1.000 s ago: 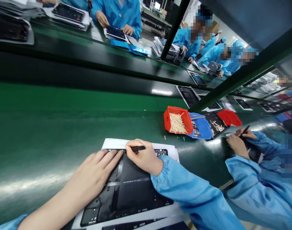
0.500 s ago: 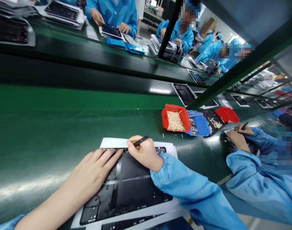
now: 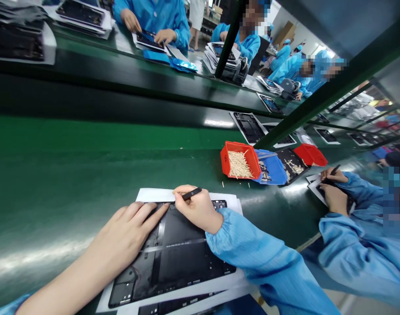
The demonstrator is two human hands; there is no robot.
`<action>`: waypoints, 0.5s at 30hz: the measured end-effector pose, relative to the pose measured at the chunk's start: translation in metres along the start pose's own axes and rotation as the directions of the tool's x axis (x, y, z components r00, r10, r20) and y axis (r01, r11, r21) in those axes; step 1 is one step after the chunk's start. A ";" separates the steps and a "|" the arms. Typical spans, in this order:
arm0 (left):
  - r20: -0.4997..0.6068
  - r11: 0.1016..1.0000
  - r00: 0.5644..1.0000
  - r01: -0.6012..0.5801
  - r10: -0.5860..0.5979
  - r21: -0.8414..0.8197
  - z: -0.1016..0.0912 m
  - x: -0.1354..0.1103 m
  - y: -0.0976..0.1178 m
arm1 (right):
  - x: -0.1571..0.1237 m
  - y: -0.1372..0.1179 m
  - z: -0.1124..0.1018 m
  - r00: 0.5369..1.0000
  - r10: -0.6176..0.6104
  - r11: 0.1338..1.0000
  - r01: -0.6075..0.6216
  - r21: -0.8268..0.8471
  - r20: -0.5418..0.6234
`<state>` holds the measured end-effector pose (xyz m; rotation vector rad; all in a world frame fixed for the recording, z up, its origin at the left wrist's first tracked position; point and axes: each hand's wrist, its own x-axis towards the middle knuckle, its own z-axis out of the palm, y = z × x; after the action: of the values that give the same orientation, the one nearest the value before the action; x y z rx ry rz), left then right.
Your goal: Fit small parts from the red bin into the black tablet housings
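Right grip (image 3: pixel 198 212) clenched on black spudger (image 3: pixel 192 194), tip at top edge of black device panel (image 3: pixel 183 258); left grip (image 3: pixel 127 229) released, flat on panel.

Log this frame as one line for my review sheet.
left hand: flat on black panel | right hand: gripping black pen-like tool over panel, tip hidden | under panel: white sheet
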<state>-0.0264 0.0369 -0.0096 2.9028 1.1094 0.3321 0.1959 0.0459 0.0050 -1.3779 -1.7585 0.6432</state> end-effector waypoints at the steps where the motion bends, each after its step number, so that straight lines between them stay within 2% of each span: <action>1: -0.002 1.000 1.000 -0.001 0.001 0.004 -0.001 0.001 0.000 | -0.001 0.000 0.000 1.000 -0.018 1.000 0.018 -0.019 0.002; 10: -0.029 0.997 0.999 -0.033 0.035 0.074 -0.007 0.006 0.007 | -0.003 -0.003 -0.002 0.982 -0.168 0.964 0.183 -0.194 0.091; 15: -0.031 0.994 0.999 -0.022 0.026 0.107 -0.011 0.009 0.011 | -0.003 0.000 -0.003 0.971 -0.208 0.952 0.228 -0.202 0.117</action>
<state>-0.0142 0.0341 0.0037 3.0160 1.1314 0.3308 0.1985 0.0422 0.0059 -1.2844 -2.0712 0.4131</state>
